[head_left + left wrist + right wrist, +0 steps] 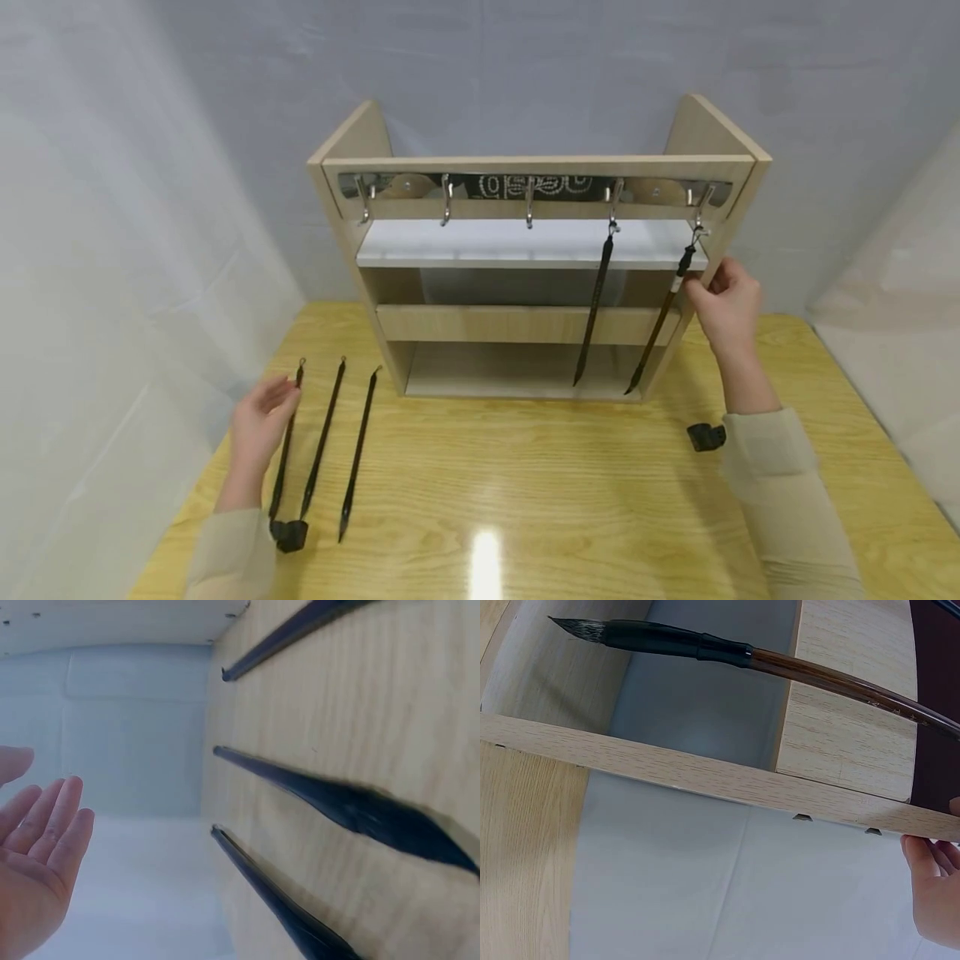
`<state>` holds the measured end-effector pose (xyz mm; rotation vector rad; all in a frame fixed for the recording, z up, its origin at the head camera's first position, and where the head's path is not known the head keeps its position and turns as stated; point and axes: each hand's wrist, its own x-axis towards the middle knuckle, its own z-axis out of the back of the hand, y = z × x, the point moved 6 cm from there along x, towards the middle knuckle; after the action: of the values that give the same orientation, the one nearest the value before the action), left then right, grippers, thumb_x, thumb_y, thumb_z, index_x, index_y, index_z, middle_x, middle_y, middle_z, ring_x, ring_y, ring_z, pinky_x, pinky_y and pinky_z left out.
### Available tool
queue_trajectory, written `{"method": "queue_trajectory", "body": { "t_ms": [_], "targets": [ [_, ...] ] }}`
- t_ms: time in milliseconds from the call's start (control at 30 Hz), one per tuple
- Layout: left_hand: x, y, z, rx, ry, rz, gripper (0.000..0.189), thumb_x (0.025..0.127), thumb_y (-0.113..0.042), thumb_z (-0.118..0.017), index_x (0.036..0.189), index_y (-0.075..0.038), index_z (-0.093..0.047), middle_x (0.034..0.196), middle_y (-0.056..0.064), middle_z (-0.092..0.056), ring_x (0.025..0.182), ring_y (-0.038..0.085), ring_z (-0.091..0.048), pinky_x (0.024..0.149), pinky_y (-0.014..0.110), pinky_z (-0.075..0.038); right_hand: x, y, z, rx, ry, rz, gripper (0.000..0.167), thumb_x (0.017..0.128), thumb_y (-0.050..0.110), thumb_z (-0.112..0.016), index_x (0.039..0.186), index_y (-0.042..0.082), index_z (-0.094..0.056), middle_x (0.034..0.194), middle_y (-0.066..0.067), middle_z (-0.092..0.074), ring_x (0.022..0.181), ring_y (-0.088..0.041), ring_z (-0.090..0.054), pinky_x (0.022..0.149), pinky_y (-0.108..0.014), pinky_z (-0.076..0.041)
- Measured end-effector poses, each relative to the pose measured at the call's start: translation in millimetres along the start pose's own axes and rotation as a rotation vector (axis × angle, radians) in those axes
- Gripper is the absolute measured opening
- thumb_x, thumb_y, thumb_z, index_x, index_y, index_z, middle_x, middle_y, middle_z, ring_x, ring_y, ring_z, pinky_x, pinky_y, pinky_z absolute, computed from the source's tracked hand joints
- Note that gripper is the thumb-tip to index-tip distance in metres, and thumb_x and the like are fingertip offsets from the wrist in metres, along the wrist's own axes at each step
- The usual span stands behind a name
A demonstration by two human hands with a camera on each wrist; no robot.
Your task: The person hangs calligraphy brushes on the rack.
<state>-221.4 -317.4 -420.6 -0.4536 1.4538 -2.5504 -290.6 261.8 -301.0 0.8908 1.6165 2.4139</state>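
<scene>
My right hand (729,304) grips the right side panel of a small wooden shelf (480,323), with the thumb at the front and the fingers behind. Beside that thumb, a brown-handled calligraphy brush (658,325) hangs from the rightmost hook. A dark calligraphy brush (594,308) hangs from the hook to its left. My left hand (258,421) is raised over the table at the left, fingers relaxed and holding nothing. Around it lie three dark brushes: a left brush (282,467), a middle brush (324,437) and a right brush (358,458), loops pointing towards the back.
A metal hook rail (487,185) runs along the shelf's top front, with several hooks. The shelf stands at the back of the yellow wooden table (525,483). Pale sheeting (525,75) hangs behind. Black wrist cameras (707,437) sit by both cuffs.
</scene>
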Motion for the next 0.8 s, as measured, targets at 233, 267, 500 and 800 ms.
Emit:
{"method": "queue_trajectory", "body": {
  "t_ms": [233, 267, 500, 800],
  "targets": [
    [-3.4, 18.1, 6.2, 0.016, -0.006, 0.055, 0.043, 0.09, -0.018, -0.051, 0.125, 0.006, -0.043, 0.119, 0.021, -0.05, 0.084, -0.012, -0.043, 0.074, 0.006, -0.039, 0.0, 0.3, 0.2, -0.012, 0.005, -0.009, 0.023, 0.078, 0.006, -0.058, 0.099, -0.004, -0.059, 0.074, 0.01, -0.056, 0.07, 0.0, -0.054, 0.06, -0.011, -0.043],
    [-3.4, 20.7, 7.0, 0.025, -0.009, 0.062, 0.043, 0.09, -0.018, -0.051, 0.125, 0.006, -0.043, 0.119, 0.021, -0.051, 0.084, -0.012, -0.043, 0.074, 0.005, -0.038, 0.0, 0.5, 0.3, -0.018, 0.004, -0.006, 0.024, 0.078, 0.006, -0.057, 0.099, -0.004, -0.059, 0.074, 0.01, -0.056, 0.07, 0.0, -0.054, 0.059, -0.011, -0.043],
    [-7.9, 30.9, 11.7, 0.06, -0.021, 0.111, 0.042, 0.09, -0.017, -0.051, 0.123, 0.008, -0.044, 0.118, 0.024, -0.05, 0.079, -0.014, -0.041, 0.069, 0.005, -0.037, -0.7, -0.1, 0.1, -0.048, 0.019, -0.015, 0.027, 0.079, 0.008, -0.057, 0.102, -0.005, -0.058, 0.079, 0.001, -0.059, 0.069, -0.001, -0.053, 0.058, -0.011, -0.043],
    [-5.9, 60.1, 14.4, 0.092, -0.068, 0.125, 0.048, 0.087, -0.025, -0.055, 0.118, 0.011, -0.047, 0.111, 0.023, -0.055, 0.092, 0.019, -0.056, 0.066, 0.021, -0.048, -1.9, 2.5, 1.0, -0.061, 0.014, 0.0, 0.027, 0.079, 0.008, -0.056, 0.101, -0.007, -0.058, 0.082, -0.008, -0.061, 0.066, -0.001, -0.052, 0.056, -0.011, -0.042]
  ]
}}
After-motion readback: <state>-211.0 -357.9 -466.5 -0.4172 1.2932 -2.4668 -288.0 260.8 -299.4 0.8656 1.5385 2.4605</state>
